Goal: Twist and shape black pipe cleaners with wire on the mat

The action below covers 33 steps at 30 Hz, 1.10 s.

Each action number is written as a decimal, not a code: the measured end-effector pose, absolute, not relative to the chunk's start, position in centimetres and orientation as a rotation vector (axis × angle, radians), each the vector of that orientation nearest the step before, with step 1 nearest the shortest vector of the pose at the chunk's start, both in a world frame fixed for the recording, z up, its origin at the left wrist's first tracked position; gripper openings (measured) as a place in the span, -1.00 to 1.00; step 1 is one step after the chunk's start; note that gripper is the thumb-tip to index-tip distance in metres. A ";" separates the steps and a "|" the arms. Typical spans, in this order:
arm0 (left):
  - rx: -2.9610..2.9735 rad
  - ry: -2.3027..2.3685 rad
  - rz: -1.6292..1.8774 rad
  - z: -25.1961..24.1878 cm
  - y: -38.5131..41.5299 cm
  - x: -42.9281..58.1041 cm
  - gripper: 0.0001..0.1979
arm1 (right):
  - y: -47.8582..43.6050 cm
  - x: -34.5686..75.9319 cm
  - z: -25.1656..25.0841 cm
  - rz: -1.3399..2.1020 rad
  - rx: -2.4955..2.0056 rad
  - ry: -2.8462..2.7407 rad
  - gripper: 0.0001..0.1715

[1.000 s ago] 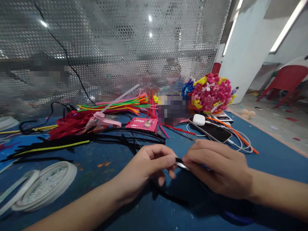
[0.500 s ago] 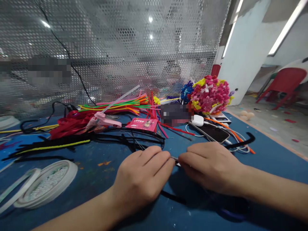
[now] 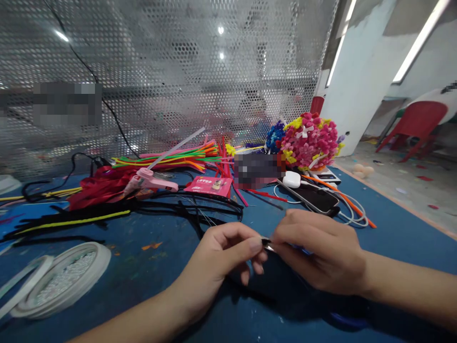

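Fingers of left hand [image 3: 223,252] and right hand [image 3: 321,247] meet at a small black piece [image 3: 265,242]

Dull and mostly covered, the black piece sits between the two sets of fingertips, above a blue table [image 3: 150,267] flecked with orange. Just beside it glints a thin, smooth silvery strip [image 3: 270,248]. Fuzzy black stems [image 3: 62,213] lie well off to the left, one yellow stem [image 3: 73,222] laid along them; nearer the viewer, a round white dish [image 3: 103,262] holds tiny pearly beads [image 3: 66,281]. Farther back, a pink plastic glue gun [image 3: 157,181] (its translucent stick poking up at a slant) rests by crumpled red fabric [image 3: 94,186]. Plush pink flowers [image 3: 310,143] form a rounded cluster at the back right, a flat phone [image 3: 319,197] in front.

On the left hand, thumb and forefinger are pinched together on the black piece, the other fingers loosely curled and slightly apart. The right hand's fingers are bunched close, thumb against forefinger, on the silvery strip; a bit of blue [image 3: 303,249] shows between them, its shape hidden.
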<state>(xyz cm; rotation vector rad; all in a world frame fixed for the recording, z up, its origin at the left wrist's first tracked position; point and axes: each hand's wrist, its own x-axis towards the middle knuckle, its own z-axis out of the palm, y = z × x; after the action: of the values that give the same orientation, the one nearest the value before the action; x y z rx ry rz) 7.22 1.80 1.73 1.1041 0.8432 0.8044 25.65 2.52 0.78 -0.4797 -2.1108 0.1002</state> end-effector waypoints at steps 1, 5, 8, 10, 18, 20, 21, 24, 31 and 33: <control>1.138 0.897 0.854 1.8 1.5 7.3 -0.83 | 2.3 25.5 0.7 0.011 -0.514 -2.100 -0.86; 1.197 1.015 0.893 2.2 0.4 7.6 -0.83 | 1.4 25.5 1.0 -0.257 -0.608 -2.172 -0.80; 1.139 1.002 0.863 2.3 0.0 7.6 -0.80 | 0.9 25.8 1.6 -0.381 -0.598 -2.274 -0.79; 1.050 0.995 0.826 2.4 -0.1 7.5 -0.79 | 0.8 25.9 1.8 -0.474 -0.558 -2.308 -0.73; 0.850 1.022 0.715 3.3 0.2 7.4 -0.81 | 1.8 25.8 1.9 -0.540 -0.573 -2.366 -0.64; 1.175 1.096 0.709 3.0 0.8 7.0 -0.83 | 2.1 25.8 2.2 -0.214 -0.719 -2.321 -0.71; 1.417 1.148 0.747 2.8 1.1 6.7 -0.84 | 2.2 25.8 2.4 0.001 -0.800 -2.283 -0.75; 2.350 1.155 1.009 2.1 1.9 5.5 -0.80 | 2.5 25.9 3.3 0.695 -1.008 -2.129 -0.82; 3.273 0.864 1.132 1.1 0.5 4.5 -0.70 | 3.5 26.0 3.2 1.560 -1.087 -1.835 -0.87; 3.337 0.877 1.130 1.2 0.3 4.8 -0.73 | 3.5 25.9 3.0 1.571 -1.072 -1.833 -0.88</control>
<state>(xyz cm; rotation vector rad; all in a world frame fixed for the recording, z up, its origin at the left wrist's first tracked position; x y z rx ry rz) 4.76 0.34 1.24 3.3375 0.8766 1.1296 25.94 3.51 3.05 -1.0719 -1.8333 1.5714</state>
